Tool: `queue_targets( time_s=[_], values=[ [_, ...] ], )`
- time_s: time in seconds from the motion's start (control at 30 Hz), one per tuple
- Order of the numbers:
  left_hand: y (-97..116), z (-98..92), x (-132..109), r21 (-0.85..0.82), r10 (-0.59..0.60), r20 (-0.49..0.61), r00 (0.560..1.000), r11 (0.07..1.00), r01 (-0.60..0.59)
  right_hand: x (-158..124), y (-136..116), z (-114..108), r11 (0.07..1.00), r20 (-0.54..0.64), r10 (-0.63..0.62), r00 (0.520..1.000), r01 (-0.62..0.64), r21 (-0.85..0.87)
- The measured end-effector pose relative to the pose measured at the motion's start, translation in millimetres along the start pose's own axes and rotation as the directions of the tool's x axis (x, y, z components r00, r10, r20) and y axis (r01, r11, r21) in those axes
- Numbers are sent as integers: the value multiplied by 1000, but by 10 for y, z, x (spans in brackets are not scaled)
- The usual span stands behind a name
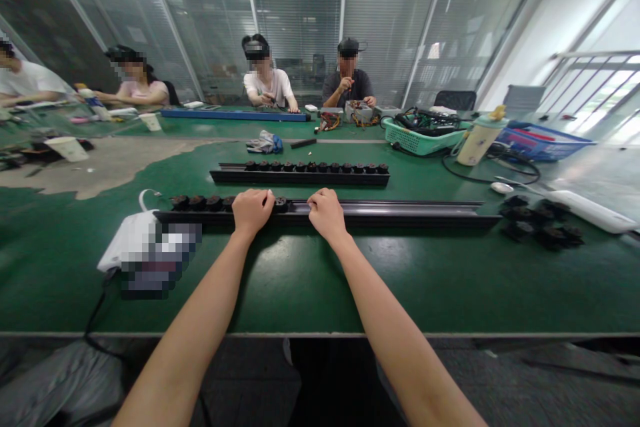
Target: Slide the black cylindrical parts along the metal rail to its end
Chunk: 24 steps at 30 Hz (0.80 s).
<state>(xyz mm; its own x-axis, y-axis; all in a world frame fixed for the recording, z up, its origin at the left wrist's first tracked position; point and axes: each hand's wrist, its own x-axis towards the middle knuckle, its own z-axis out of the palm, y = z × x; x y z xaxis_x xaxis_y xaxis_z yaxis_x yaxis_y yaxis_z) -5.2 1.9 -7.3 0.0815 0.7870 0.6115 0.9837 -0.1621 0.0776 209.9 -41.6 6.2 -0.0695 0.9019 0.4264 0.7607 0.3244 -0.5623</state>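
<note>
A long black rail (400,212) lies across the green table (310,287) in front of me. Several round black parts (197,202) sit in its left end. My left hand (253,209) is closed over the rail beside the last seated part, fingers curled down onto it. My right hand (326,211) is also closed, pinching the rail's top edge a little to the right. What lies under either set of fingers is hidden. A second black rail (300,175), filled with round parts, lies parallel just behind.
A pile of loose black round parts (540,225) is at the right, near a white bar (593,212). A white pouch (145,250) lies left. Further back are a green basket (423,137), a blue basket (545,141), a bottle (479,139), cables and several seated people.
</note>
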Motion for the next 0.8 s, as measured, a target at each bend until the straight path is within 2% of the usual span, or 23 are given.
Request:
queue_targets(
  time_s=[0.8],
  values=[
    [22,-27,-1,27,3,0,1000,1000,-3,13,-17,-85,1000,67,25,997,-24,-19]
  ],
)
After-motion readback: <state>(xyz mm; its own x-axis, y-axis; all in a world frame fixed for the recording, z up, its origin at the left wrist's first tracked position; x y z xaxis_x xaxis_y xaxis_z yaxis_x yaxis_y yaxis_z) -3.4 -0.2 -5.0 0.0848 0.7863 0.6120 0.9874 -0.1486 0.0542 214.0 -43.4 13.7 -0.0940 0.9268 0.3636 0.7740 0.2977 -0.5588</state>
